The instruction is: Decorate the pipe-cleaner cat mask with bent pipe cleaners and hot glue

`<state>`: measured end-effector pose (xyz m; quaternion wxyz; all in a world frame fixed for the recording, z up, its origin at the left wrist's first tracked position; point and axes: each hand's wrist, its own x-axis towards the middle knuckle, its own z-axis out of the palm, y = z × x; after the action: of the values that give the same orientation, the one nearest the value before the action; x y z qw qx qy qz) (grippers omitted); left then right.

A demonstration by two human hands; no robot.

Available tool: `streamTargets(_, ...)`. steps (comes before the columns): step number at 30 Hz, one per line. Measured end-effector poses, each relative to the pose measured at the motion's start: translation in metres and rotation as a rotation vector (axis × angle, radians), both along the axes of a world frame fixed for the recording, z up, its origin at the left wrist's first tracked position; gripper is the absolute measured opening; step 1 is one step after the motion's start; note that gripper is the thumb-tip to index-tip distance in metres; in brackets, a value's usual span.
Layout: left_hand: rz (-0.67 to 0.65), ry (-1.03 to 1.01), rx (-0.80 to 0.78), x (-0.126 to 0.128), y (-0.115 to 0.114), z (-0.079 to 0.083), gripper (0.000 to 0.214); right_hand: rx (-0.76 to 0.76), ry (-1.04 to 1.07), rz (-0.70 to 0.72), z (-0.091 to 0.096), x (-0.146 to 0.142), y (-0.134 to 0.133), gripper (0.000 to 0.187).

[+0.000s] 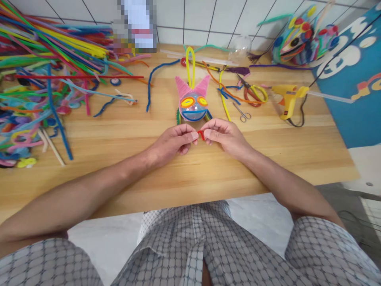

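Note:
Between my two hands is a short bent piece of red pipe cleaner (202,135). My left hand (181,139) pinches it from one side with thumb and fingers. From the other side my right hand (222,135) grips it the same way. Just beyond my fingertips sits a clear ball ornament (193,106) made up as a face. It has pink pointed ears (203,84), orange and yellow ring eyes (187,103), a blue mouth outline and a tall yellow loop (190,67) on top. My fingers partly hide the space in front of it.
Piles of coloured pipe cleaners (59,47) cover the left of the wooden table (149,174). At right lie red-and-yellow scissors (253,93), small metal scissors (244,115) and a yellow glue gun (288,99) with its cord. A decorated craft figure (293,41) stands at the back right.

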<state>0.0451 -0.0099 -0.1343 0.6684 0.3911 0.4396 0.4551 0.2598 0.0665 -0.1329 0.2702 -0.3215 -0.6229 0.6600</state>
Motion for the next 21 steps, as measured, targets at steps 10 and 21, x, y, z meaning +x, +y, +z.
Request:
streamTargets(10,0.028,-0.009,0.016,0.0018,-0.0008,0.0,0.053,-0.05,-0.03,-0.003,0.0017,-0.0001,-0.0018,0.035)
streamTargets(21,-0.008,0.029,0.042,0.0008,-0.0012,-0.0028,0.053,-0.359,0.102,0.038,-0.002,-0.0019,0.0006,0.044)
